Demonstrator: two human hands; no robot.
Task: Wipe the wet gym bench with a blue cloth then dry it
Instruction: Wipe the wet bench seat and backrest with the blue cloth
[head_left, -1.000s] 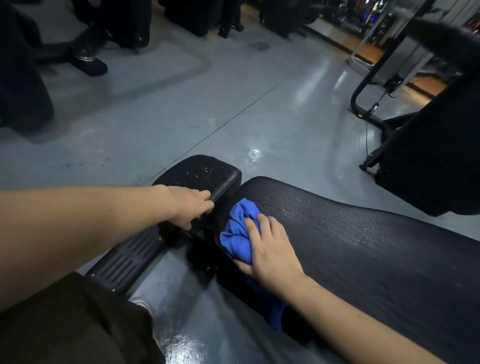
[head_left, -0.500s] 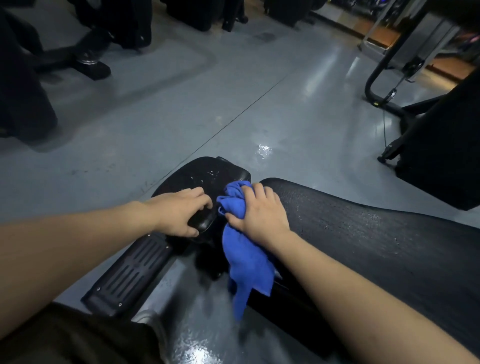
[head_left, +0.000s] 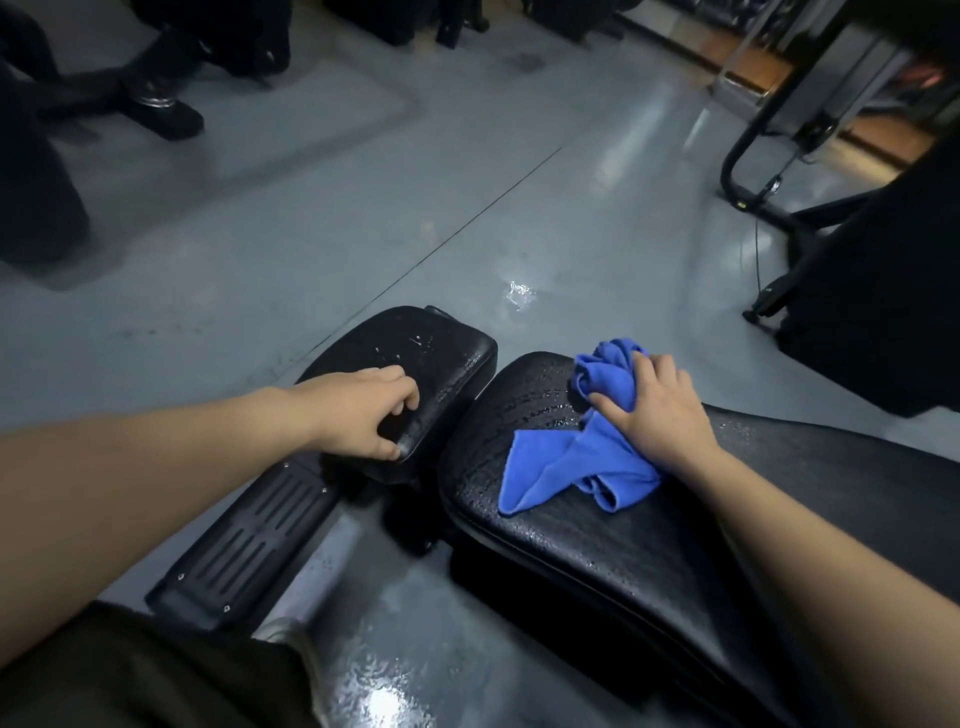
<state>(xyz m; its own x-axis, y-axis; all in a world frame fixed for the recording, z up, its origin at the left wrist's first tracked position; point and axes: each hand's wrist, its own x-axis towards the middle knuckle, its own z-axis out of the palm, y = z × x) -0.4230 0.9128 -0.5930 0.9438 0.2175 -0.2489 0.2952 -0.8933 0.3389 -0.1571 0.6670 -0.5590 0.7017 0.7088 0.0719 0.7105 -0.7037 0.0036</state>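
A black padded gym bench (head_left: 649, 530) runs from the centre to the lower right, its long pad beaded with water drops. A smaller black seat pad (head_left: 447, 348) lies just left of it, also wet. My right hand (head_left: 660, 410) presses a crumpled blue cloth (head_left: 566, 462) onto the top of the long pad near its far end; part of the cloth trails toward me. My left hand (head_left: 363, 415) grips the near corner of the seat pad.
Grey glossy floor (head_left: 311, 249) surrounds the bench, with a small puddle (head_left: 519, 295) beyond it and wet patches near my knee. A black ribbed footplate (head_left: 249, 545) sits lower left. Dark gym machines stand at the upper left (head_left: 156, 98) and at the right (head_left: 883, 312).
My right hand has carried the cloth from the gap at the pad's end up onto the top of the long pad, further right. My left hand has kept its hold on the seat pad.
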